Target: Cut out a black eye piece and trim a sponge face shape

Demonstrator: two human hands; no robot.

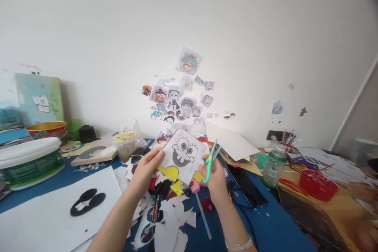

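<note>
Nearby, red bowl [318, 184] holds sticks; hands grip cartoon cutout [183, 155], green scissors [211, 160].

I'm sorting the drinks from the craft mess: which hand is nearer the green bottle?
Right. The right hand, holding scissors, is just left of the green bottle; the left hand is farther left.

The room is bright with soft, even daylight; I think it comes from the right of my paper cutout [183, 155], though the source is out of view. The white wall [118, 27] behind the cutout is washed pale, nearly overexposed, with no hard glare. Shadows are faint: a soft one lies under my left hand [147, 169] below the cutout. The cutout is fairly sharp. Far left of it the tub [29, 161] smears with blur, and far right the desk [348, 208] bends and softens. The top right corner darkens.
</note>
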